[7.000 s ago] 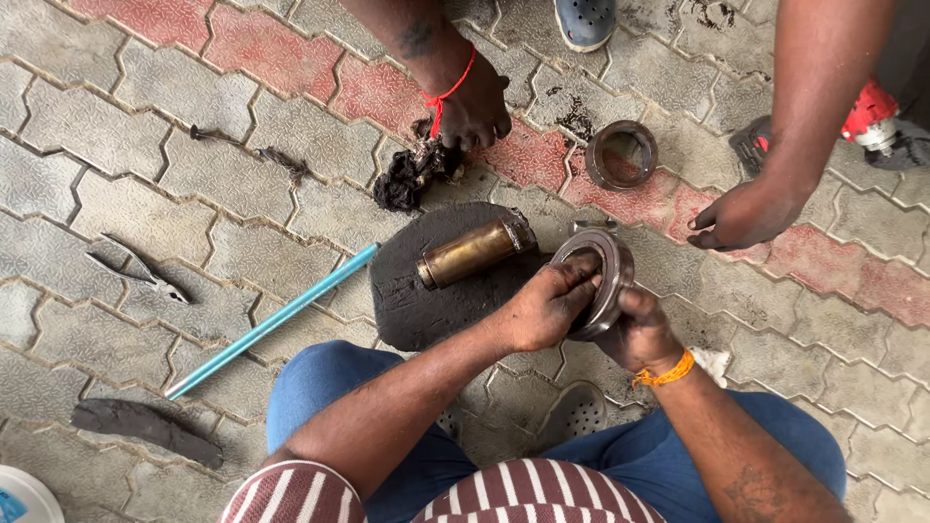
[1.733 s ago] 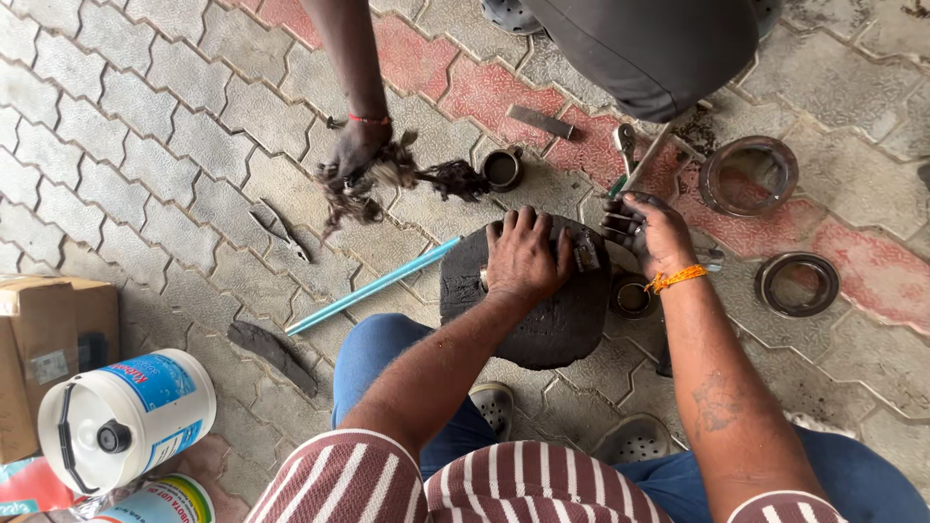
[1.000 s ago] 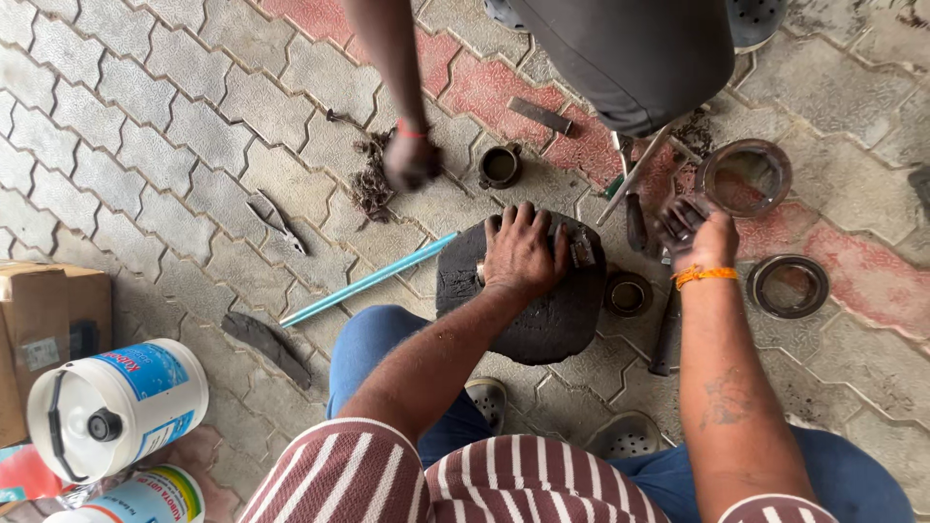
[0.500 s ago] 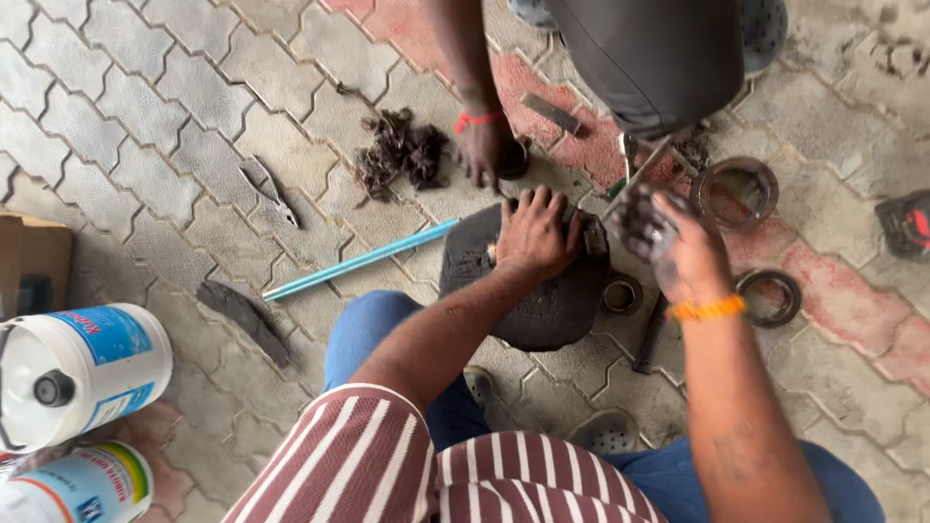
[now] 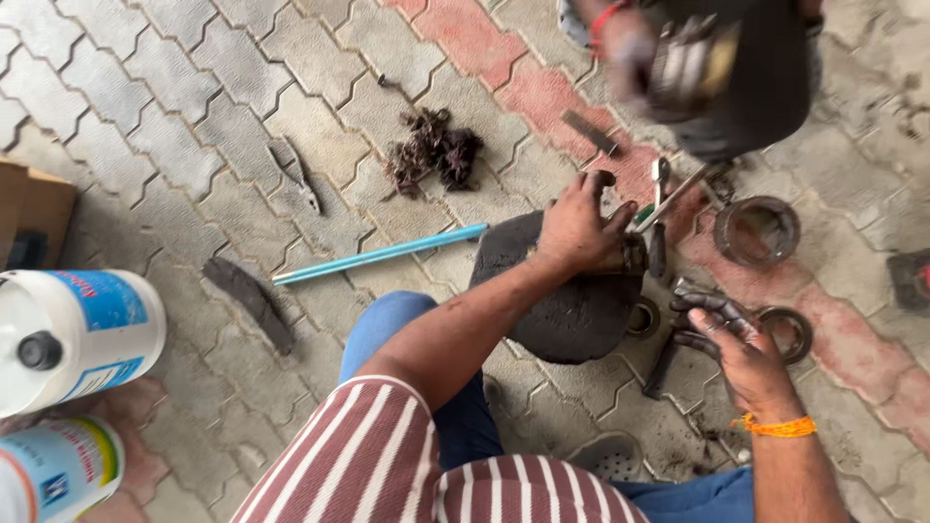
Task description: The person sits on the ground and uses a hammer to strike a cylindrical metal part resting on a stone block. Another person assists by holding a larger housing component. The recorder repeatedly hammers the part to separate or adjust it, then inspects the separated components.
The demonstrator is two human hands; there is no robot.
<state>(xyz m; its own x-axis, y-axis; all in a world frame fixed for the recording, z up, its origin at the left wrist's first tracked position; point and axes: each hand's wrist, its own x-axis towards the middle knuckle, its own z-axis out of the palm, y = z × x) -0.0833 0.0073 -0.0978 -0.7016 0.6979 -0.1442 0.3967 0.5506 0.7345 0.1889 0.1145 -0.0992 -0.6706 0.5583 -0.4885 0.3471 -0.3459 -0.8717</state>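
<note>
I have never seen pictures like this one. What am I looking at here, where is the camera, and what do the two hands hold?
The camera sits on a person's head and looks down at that person's own bare hands over a paved floor of grey and red blocks. The left hand rests on a round dark greasy pad, gripping a brass-coloured cylinder. The right hand, greasy, holds a small dark metal part. Nearby lie a long blue rod, a clump of dark fibres, metal rings and white plastic jugs. Another person works at the top, blurred.
</note>
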